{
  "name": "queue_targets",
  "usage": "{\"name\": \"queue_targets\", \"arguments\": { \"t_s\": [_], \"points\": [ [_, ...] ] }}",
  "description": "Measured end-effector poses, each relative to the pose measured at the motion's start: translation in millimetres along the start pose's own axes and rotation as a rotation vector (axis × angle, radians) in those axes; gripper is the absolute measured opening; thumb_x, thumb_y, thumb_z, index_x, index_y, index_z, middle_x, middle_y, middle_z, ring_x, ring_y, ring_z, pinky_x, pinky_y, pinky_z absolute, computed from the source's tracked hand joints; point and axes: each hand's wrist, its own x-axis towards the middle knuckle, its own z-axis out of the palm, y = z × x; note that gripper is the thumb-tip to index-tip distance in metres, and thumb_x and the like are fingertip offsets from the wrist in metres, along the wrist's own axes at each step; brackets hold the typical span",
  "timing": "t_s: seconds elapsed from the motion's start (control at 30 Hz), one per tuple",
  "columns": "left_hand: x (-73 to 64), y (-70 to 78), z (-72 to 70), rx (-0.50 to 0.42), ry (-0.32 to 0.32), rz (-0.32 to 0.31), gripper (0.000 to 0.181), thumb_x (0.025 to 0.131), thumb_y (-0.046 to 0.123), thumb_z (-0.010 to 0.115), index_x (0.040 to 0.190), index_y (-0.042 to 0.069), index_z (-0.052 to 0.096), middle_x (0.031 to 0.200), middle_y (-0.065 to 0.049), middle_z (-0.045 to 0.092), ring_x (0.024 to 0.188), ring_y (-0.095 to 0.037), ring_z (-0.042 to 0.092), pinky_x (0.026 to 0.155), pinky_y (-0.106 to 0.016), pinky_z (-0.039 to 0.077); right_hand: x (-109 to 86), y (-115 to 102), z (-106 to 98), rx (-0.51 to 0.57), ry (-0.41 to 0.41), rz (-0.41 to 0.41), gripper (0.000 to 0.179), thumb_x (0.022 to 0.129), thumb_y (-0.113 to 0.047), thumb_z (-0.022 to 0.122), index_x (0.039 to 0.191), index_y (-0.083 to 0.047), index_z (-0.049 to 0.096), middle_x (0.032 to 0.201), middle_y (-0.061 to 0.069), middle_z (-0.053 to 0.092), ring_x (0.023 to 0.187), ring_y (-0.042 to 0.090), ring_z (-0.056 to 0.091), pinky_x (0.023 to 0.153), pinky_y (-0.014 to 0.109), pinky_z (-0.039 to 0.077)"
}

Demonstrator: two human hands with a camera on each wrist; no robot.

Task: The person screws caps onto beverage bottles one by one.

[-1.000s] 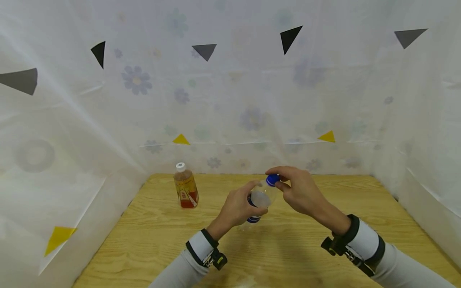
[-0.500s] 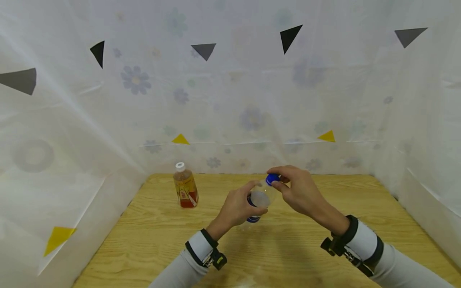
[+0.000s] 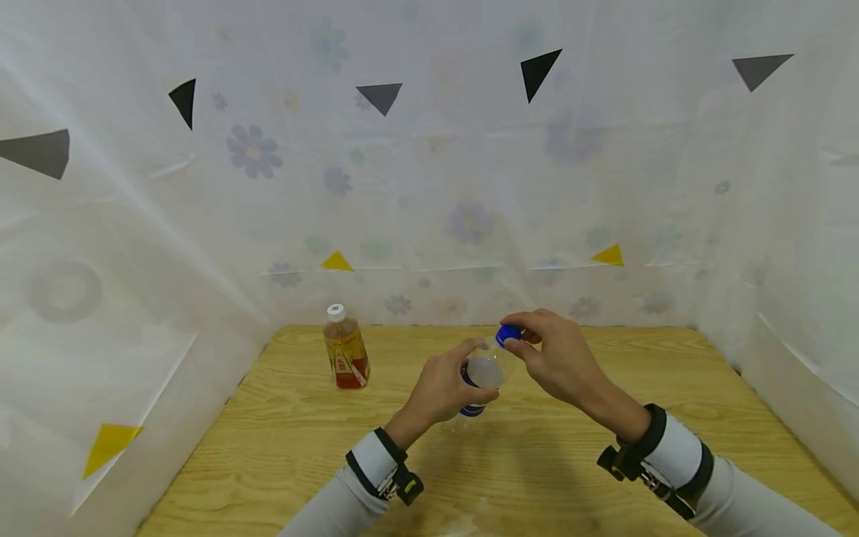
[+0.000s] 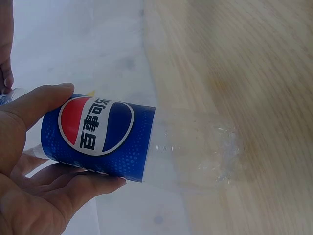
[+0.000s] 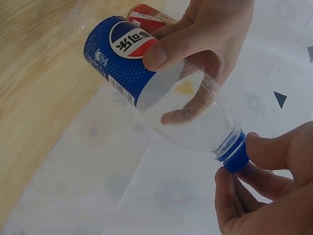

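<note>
A clear plastic soda bottle (image 4: 100, 132) with a blue label bearing a red, white and blue round logo is gripped round its upper body by my left hand (image 3: 439, 384). It looks empty of liquid and leans, its neck up and to the right in the head view. My right hand (image 3: 560, 354) pinches the blue cap (image 5: 236, 155) between thumb and fingers. In the right wrist view the cap sits on the bottle's neck; whether it is loose I cannot tell.
A second bottle (image 3: 347, 350), with a white cap, yellow label and reddish drink, stands upright on the wooden table (image 3: 302, 462) to the left. Behind the table hangs a pale flowered sheet (image 3: 429, 186) with dark and yellow triangles.
My right thumb and fingers have shifted slightly round the blue cap. The left hand and the bottle stay almost where they were.
</note>
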Motion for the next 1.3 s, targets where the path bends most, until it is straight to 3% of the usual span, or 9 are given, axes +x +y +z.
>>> {"name": "queue_targets", "arguments": {
  "t_s": [0.13,0.3,0.47,0.73,1.3],
  "points": [
    [-0.5,-1.1,-1.0,-0.006,-0.001,-0.003,0.068,0.081,0.031,0.087,0.141,0.022,0.057,0.108,-0.01,0.074,0.09,-0.021,0.073,0.067,-0.027,0.057,0.1,-1.8,2.0,-0.002,-0.012,0.016,0.032,0.094,-0.01,0.072,0.126,-0.003,0.068,0.103,0.011,0.07,0.092,0.027,0.067,0.078,0.046,0.057],
    [0.4,-1.9,-1.2,-0.032,-0.005,-0.024,0.068,0.081,0.031,0.087,0.141,0.021,0.057,0.108,-0.011,0.075,0.092,-0.022,0.073,0.067,-0.029,0.058,0.4,-4.2,2.3,-0.013,-0.05,0.06,0.05,0.096,-0.017,0.07,0.142,-0.003,0.056,0.125,0.019,0.067,0.11,0.037,0.064,0.09,0.053,0.054],
    [0.5,-1.5,-1.7,-0.04,-0.003,-0.033,0.068,0.081,0.032,0.087,0.141,0.022,0.057,0.108,-0.011,0.075,0.093,-0.022,0.073,0.068,-0.029,0.058,0.8,-4.7,0.8,-0.014,-0.055,0.04,0.047,0.096,-0.008,0.068,0.142,-0.006,0.057,0.137,0.017,0.062,0.114,0.039,0.061,0.089,0.057,0.053],
    [0.1,-2.0,-1.3,-0.037,-0.004,-0.019,0.066,0.081,0.031,0.087,0.139,0.022,0.058,0.11,-0.012,0.074,0.095,-0.023,0.073,0.07,-0.03,0.059,-0.3,-4.4,0.5,-0.013,-0.029,-0.002,0.051,0.091,0.014,0.058,0.136,-0.009,0.063,0.134,0.015,0.065,0.109,0.037,0.061,0.083,0.053,0.054],
    [-0.4,-3.7,-3.2,-0.039,-0.018,-0.01,0.066,0.082,0.031,0.086,0.141,0.021,0.057,0.111,-0.011,0.074,0.096,-0.022,0.073,0.07,-0.029,0.058,-0.3,-0.3,5.6,0.028,-0.016,-0.018,0.04,0.095,0.011,0.058,0.13,-0.006,0.067,0.126,0.017,0.068,0.107,0.033,0.069,0.082,0.047,0.059]
  ]
}}
